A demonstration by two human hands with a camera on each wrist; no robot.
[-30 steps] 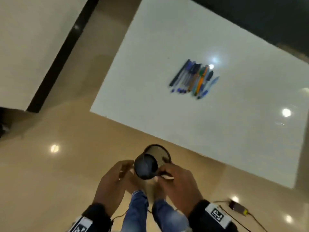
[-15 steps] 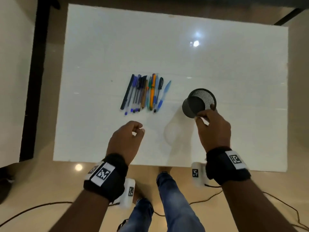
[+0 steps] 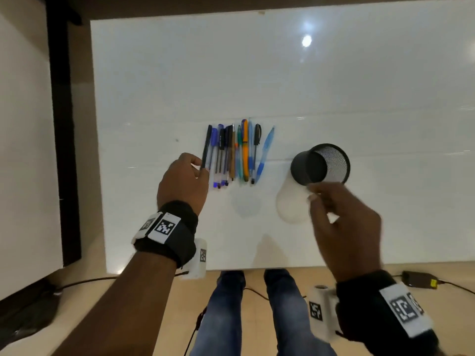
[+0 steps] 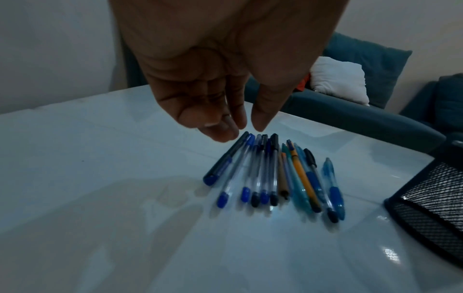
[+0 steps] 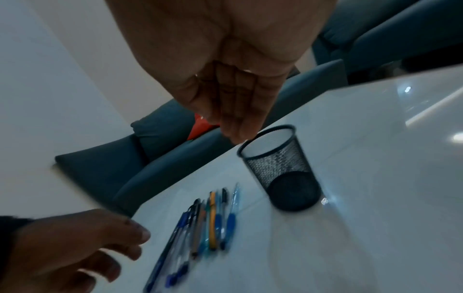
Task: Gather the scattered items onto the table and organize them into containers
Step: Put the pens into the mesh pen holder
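Note:
A row of several pens (image 3: 236, 152) lies side by side in the middle of the white table (image 3: 231, 73). To their right a black mesh cup (image 3: 321, 164) stands upright and looks empty. My left hand (image 3: 201, 168) hovers at the near end of the leftmost black pen (image 3: 206, 146), its fingers loosely extended and holding nothing. My right hand (image 3: 314, 195) is just short of the cup, fingers straight and off its rim. The left wrist view shows the left hand (image 4: 240, 128) above the pens (image 4: 275, 174). In the blurred right wrist view the right hand (image 5: 235, 136) hangs over the cup (image 5: 283, 170).
A blue sofa (image 4: 350, 115) with a white pillow (image 4: 338, 79) stands beyond the table's far edge. Cables and a black adapter (image 3: 416, 278) lie on the floor by my legs (image 3: 257, 304). A dark strip (image 3: 61, 150) runs along the floor left of the table.
My right hand has let go of the mesh cup, which now stands on the table, and has drawn back. My left hand has reached forward to the left end of the pens.

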